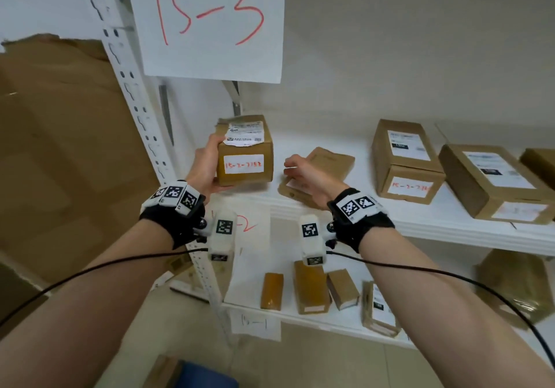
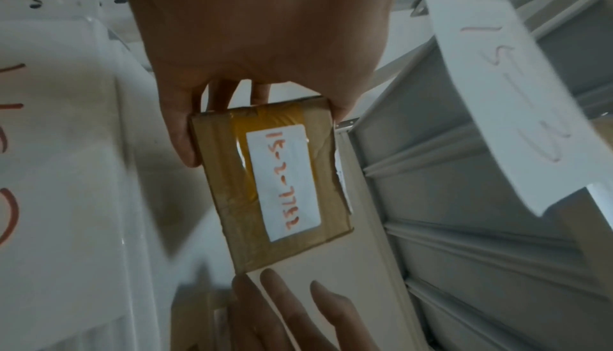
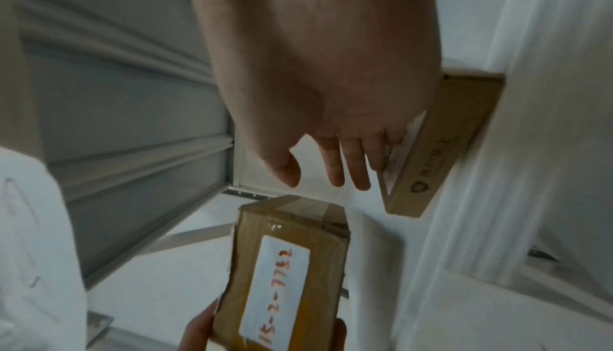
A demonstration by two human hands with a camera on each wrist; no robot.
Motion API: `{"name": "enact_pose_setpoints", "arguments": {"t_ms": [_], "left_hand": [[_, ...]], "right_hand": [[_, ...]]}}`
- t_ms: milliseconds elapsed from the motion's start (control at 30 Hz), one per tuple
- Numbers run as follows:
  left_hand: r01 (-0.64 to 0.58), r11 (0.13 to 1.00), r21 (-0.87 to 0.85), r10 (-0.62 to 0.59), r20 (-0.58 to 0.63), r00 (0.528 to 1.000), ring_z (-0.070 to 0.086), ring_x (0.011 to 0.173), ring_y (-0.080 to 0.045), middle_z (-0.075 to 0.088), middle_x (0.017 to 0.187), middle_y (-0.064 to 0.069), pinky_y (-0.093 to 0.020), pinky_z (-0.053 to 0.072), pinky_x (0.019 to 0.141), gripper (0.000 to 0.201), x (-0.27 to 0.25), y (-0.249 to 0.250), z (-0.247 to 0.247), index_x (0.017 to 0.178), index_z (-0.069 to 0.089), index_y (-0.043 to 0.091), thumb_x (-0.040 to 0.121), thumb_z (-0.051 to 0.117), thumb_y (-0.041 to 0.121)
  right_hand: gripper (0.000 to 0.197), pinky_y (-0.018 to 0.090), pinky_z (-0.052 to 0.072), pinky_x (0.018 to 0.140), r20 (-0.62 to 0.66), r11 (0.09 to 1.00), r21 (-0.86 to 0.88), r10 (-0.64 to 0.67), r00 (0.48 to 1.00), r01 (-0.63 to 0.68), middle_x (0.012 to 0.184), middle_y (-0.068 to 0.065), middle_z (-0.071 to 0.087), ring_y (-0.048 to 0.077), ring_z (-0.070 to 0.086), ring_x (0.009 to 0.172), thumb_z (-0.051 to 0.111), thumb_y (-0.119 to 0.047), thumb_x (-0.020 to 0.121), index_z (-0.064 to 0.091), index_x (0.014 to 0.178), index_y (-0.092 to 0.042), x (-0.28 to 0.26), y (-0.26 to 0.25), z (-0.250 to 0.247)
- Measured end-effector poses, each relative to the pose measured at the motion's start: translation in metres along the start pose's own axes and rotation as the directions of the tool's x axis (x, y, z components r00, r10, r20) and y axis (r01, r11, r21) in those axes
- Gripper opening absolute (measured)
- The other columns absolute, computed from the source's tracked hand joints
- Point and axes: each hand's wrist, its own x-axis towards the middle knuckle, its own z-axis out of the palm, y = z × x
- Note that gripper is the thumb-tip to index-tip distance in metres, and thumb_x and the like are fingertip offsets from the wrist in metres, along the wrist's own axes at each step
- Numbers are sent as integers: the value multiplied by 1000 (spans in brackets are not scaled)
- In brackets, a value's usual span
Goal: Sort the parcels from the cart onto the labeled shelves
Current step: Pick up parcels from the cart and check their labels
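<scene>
Head view shows your left hand (image 1: pixel 206 167) gripping a small brown parcel (image 1: pixel 244 151) at the left end of the middle shelf (image 1: pixel 345 212), beside the white perforated upright (image 1: pixel 132 87). Your thumb lies along the parcel's left side and your fingers curl under its bottom; whether it rests on the shelf or hangs just above it cannot be told. A white label on the face toward you carries red handwriting that starts 15-2, and a printed shipping label covers the top.

Your right hand (image 1: pixel 303 174) holds nothing: its fingers are loose and slightly curled, just right of the parcel and over a flat brown box (image 1: pixel 329 162) lying on the shelf. In the right wrist view the fingers (image 3: pixel 361 170) hang relaxed, apart from the parcel (image 3: pixel 285 273), with the outer ones against the flat box (image 3: pixel 441 147).

In the left wrist view your thumb (image 2: pixel 181 134) and fingers clasp the parcel (image 2: pixel 275 181) at one end.

Farther right on the same shelf sit two more labelled boxes (image 1: pixel 405 162) and (image 1: pixel 492 182). A paper sign reading 15-3 (image 1: pixel 210 18) hangs above, and smaller parcels (image 1: pixel 310 287) line the lower shelf.
</scene>
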Motion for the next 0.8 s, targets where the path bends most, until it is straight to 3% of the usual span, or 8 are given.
{"name": "enact_pose_setpoints", "arguments": {"t_ms": [100, 167, 267, 467, 533, 600, 667, 800], "left_hand": [[10, 1000, -11, -10, -45, 999, 71, 78, -17, 76, 99, -8, -40, 61, 72, 47, 11, -3, 17, 116, 67, 17, 93, 46, 53], [37, 999, 6, -37, -52, 998, 74, 80, -19, 77, 98, -8, -42, 62, 72, 61, 17, -8, 28, 121, 64, 16, 84, 50, 61], [23, 999, 35, -21, -50, 999, 75, 83, -23, 78, 93, -8, -40, 61, 81, 54, 28, -16, 43, 108, 72, 17, 86, 50, 61], [48, 997, 57, -43, -81, 996, 73, 96, -24, 78, 99, -2, -48, 54, 95, 91, 101, -62, 50, 126, 59, 24, 59, 54, 84], [41, 996, 84, -37, -51, 998, 72, 100, -21, 77, 101, -1, -46, 50, 101, 84, 84, -52, 64, 125, 58, 22, 68, 50, 82], [12, 992, 124, -15, 24, 1000, 65, 105, -18, 73, 107, 1, -39, 39, 109, 56, 42, -27, 83, 111, 62, 22, 90, 40, 69], [9, 990, 141, -22, 91, 996, 54, 109, -14, 64, 112, 4, -35, 26, 109, 39, 28, -20, 96, 103, 58, 28, 104, 29, 54], [-7, 991, 134, -17, 177, 984, 44, 128, -13, 59, 132, 5, -41, 16, 117, 47, 30, -33, 100, 133, 56, 27, 104, 31, 54]], "right_hand": [[27, 40, 41, 113, 39, 995, -102, 21, 999, -17, 130, 10, 62, 25, 58, 120, 48, -37, 103, 61, 108, -14, 13, 0, -7], [39, 34, 44, 107, 33, 994, -102, 36, 999, -33, 125, 8, 65, 25, 59, 119, 48, -40, 103, 64, 118, -9, 21, 3, -18], [44, 21, 46, 86, -1, 998, -40, 41, 999, -41, 128, 6, 66, 15, 59, 110, 48, -39, 103, 62, 130, -7, 27, 5, -38], [40, 33, 39, 110, -63, 994, -107, 11, 998, -18, 128, 2, 69, 18, 59, 122, 47, -39, 102, 66, 124, -12, 31, 11, -69], [34, 37, 37, 114, -68, 990, -141, -14, 998, 4, 124, -1, 70, 17, 60, 120, 48, -39, 101, 67, 117, -16, 31, 14, -79], [24, 41, 38, 115, -62, 990, -141, -24, 998, 15, 122, 0, 71, 17, 61, 119, 48, -37, 100, 66, 105, -22, 31, 17, -84], [21, 42, 41, 113, -58, 988, -151, -41, 997, 32, 119, 2, 72, 19, 62, 117, 49, -35, 99, 67, 95, -25, 29, 18, -88], [21, 36, 45, 106, -121, 996, -69, -63, 991, 55, 118, 8, 73, 23, 65, 117, 54, -30, 95, 70, 97, -15, 29, 22, -88]]}}
